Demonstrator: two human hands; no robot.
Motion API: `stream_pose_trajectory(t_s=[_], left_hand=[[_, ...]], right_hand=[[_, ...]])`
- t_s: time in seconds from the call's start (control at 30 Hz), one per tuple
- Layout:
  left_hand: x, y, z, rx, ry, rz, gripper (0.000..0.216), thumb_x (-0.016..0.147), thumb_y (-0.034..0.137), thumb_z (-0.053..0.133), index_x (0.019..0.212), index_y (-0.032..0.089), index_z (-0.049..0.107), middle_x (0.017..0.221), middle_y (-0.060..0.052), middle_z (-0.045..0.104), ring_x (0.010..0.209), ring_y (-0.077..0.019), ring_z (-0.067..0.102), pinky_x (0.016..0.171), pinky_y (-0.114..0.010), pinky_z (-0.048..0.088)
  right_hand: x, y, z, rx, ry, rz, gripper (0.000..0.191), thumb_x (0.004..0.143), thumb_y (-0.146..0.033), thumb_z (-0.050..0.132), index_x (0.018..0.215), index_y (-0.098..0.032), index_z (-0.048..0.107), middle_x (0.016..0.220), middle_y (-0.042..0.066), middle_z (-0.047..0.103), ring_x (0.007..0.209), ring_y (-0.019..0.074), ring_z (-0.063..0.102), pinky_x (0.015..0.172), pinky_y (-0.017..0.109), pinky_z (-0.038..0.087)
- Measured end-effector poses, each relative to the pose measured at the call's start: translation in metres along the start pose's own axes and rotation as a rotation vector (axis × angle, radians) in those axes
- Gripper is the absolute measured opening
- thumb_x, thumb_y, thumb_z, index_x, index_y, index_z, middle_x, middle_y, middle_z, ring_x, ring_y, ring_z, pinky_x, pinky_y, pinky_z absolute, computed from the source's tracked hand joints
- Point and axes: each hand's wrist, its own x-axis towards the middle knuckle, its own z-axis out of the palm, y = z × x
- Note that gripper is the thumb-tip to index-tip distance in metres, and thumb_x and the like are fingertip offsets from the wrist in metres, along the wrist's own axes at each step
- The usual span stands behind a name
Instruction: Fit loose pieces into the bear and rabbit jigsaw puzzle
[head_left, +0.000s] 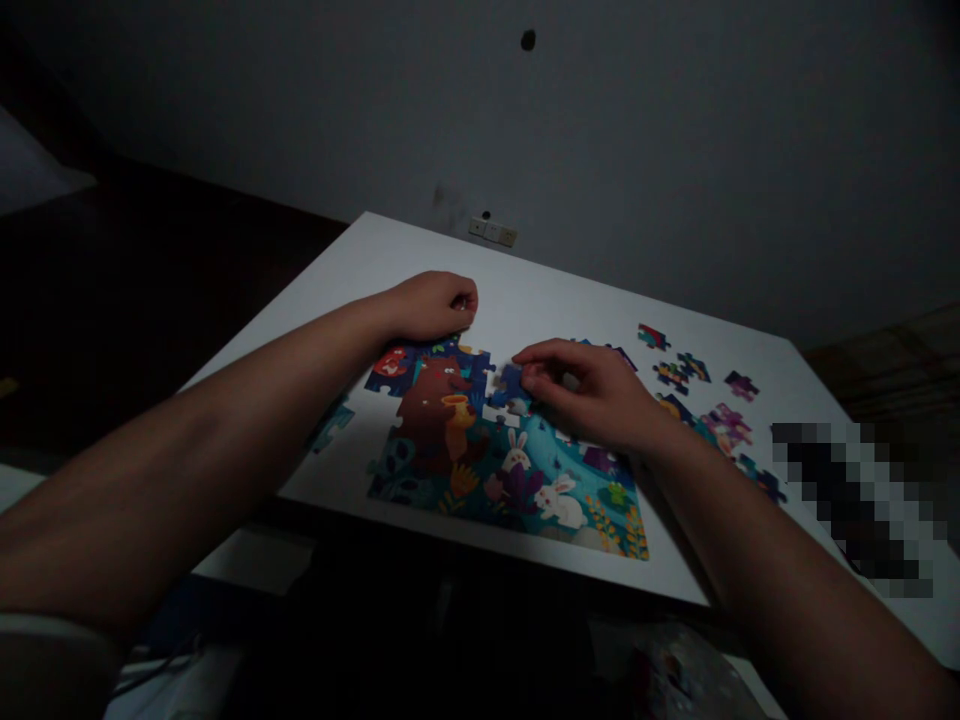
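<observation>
A partly joined jigsaw puzzle [442, 450] lies on the white table, with a brown bear and white rabbits on it. My right hand [592, 390] pinches a blue puzzle piece [511, 385] between thumb and fingertips, over a gap right of the bear. The piece is tilted or blurred, so I cannot tell whether it touches its neighbours. My left hand [439, 305] is curled closed at the puzzle's upper edge; what its fingers hold, if anything, is hidden. Beneath my left forearm, a teal piece [332, 425] is partly covered.
Several loose puzzle pieces [671, 375] are scattered on the right of the white table [555, 290], some partly behind my right arm. A blurred-out dark object [847, 500] lies near the right edge. A wall with sockets [493, 232] stands behind the table.
</observation>
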Motion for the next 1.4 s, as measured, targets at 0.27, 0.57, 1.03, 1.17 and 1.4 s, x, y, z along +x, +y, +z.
stream_pose_trajectory(t_s=[0.27,0.57,1.03,1.17,1.4], left_hand=[[0.0,0.0,0.001,0.004,0.008,-0.007,0.025,0.085,0.031,0.061,0.101,0.018,0.074,0.09,-0.006,0.075,0.08,-0.0192,0.063,0.074,-0.033,0.041],[0.0,-0.001,0.002,0.002,0.022,0.0,0.026,0.086,0.031,0.061,0.103,0.017,0.075,0.092,-0.005,0.075,0.08,-0.0183,0.063,0.073,-0.031,0.041],[0.002,0.0,0.002,-0.004,0.019,0.002,0.025,0.085,0.032,0.06,0.102,0.018,0.075,0.089,-0.005,0.074,0.08,-0.0192,0.063,0.074,-0.033,0.041],[0.002,-0.001,0.003,-0.004,0.018,0.002,0.026,0.085,0.031,0.06,0.103,0.018,0.075,0.091,-0.006,0.075,0.082,-0.0197,0.064,0.075,-0.033,0.041],[0.002,-0.004,0.003,0.0,0.022,0.015,0.025,0.086,0.033,0.061,0.101,0.018,0.075,0.092,-0.006,0.074,0.082,-0.0196,0.063,0.075,-0.033,0.041]], right_hand=[[0.004,-0.005,0.005,-0.148,-0.134,-0.145,0.028,0.107,-0.036,0.061,0.127,-0.026,0.078,0.117,0.007,0.08,0.101,0.0232,0.073,0.091,0.039,0.054],[0.004,-0.008,0.006,-0.426,-0.157,-0.229,0.028,0.107,-0.037,0.061,0.127,-0.025,0.077,0.113,0.01,0.077,0.107,0.029,0.066,0.099,0.047,0.045],[0.002,-0.006,0.009,-0.485,-0.135,-0.206,0.032,0.104,-0.046,0.067,0.127,-0.027,0.077,0.119,0.01,0.072,0.109,0.0316,0.062,0.097,0.049,0.042],[0.003,-0.006,0.01,-0.476,-0.127,-0.213,0.03,0.104,-0.045,0.067,0.126,-0.027,0.076,0.119,0.01,0.072,0.109,0.0315,0.061,0.097,0.048,0.043],[0.004,-0.005,0.0,-0.393,-0.136,-0.228,0.032,0.108,-0.029,0.049,0.121,-0.026,0.078,0.117,0.009,0.074,0.107,0.0289,0.063,0.098,0.047,0.044]])
